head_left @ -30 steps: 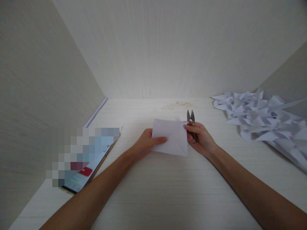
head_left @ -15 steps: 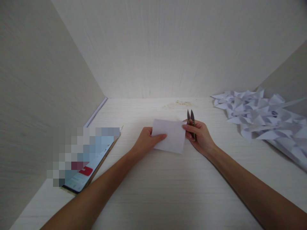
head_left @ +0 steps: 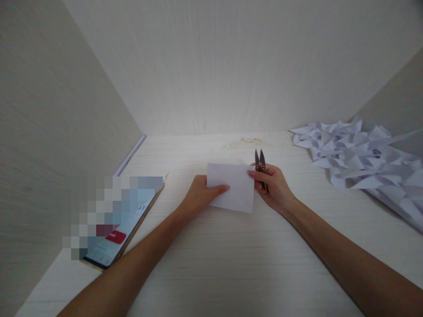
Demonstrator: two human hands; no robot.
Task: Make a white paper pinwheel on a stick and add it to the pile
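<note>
Low in the frame, both forearms reach up to a white paper sheet (head_left: 233, 187) at centre. Left hand (head_left: 198, 196) pinches its left edge, thumb on top; right hand (head_left: 274, 187) pinches the right edge while clasping small snips (head_left: 260, 162), blades pointing away. Keeping the sheet taut and the blades clear of fingers seems wise. Farther, upper right, lies a heap of paper offcuts (head_left: 357, 165); a tablet (head_left: 115, 229) sits lower left.
</note>
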